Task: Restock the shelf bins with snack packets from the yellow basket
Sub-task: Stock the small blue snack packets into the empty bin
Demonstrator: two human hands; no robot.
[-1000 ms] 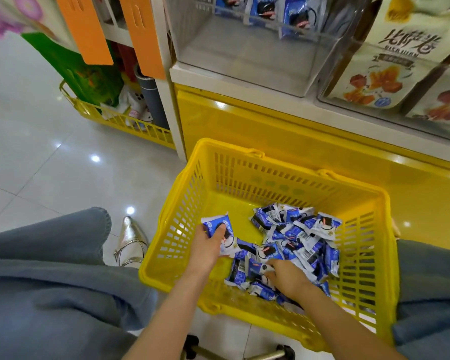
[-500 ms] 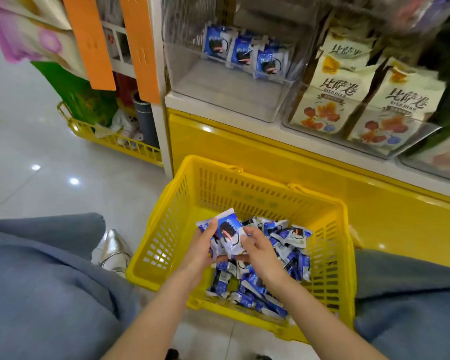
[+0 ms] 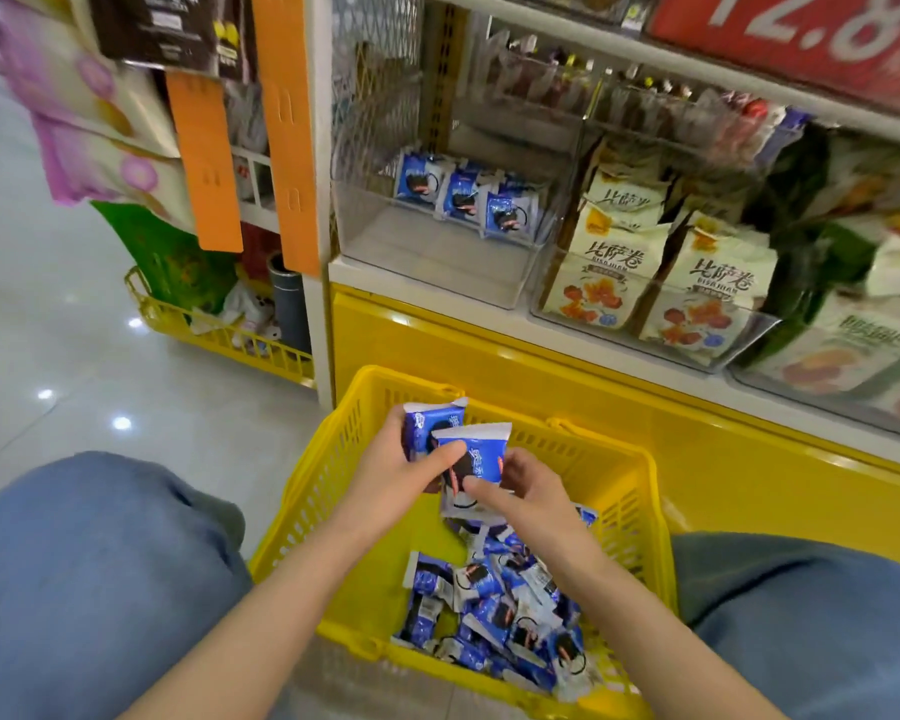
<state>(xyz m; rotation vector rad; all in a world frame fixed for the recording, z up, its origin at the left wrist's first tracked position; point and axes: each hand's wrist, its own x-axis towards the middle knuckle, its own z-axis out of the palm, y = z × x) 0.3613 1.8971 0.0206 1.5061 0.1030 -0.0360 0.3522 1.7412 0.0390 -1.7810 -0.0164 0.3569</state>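
Note:
A yellow basket (image 3: 640, 517) sits on the floor between my knees, with several blue-and-white snack packets (image 3: 494, 610) heaped in its near half. Both hands are raised above the basket. My left hand (image 3: 401, 472) grips one blue packet (image 3: 422, 423), and its thumb rests on a second packet (image 3: 476, 449). My right hand (image 3: 520, 493) pinches that second packet from the right side. On the shelf above, a clear bin (image 3: 437, 257) holds three of the same blue packets (image 3: 463, 192) standing at its back.
To the right of that bin, clear bins (image 3: 645, 340) hold cream snack bags. The yellow shelf base (image 3: 489, 350) stands just behind the basket. A yellow wire rack (image 3: 214, 335) with goods sits on the floor at the left. My denim-clad knees flank the basket.
Both hands have risen from the heap with packets: first the left with one, then the right brought a second up to it. The view has tilted up toward the shelf.

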